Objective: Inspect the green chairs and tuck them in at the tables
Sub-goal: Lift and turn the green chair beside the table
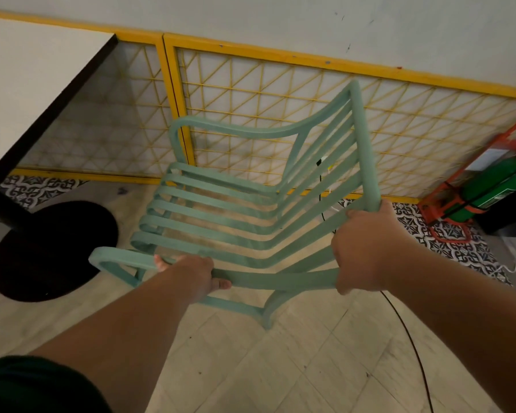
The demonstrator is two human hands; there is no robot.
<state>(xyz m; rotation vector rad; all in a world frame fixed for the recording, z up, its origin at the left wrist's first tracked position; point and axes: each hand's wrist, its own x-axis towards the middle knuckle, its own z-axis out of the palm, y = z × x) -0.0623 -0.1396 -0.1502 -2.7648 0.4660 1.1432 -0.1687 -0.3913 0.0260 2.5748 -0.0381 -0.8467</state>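
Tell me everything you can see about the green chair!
The pale green slatted armchair looks like painted metal or plastic. Long slats cross its seat and bend up its back; both armrests curve round. It is tilted near the white black-edged table, not tucked under it. The left hand grips the near armrest and the right hand grips the back's frame.
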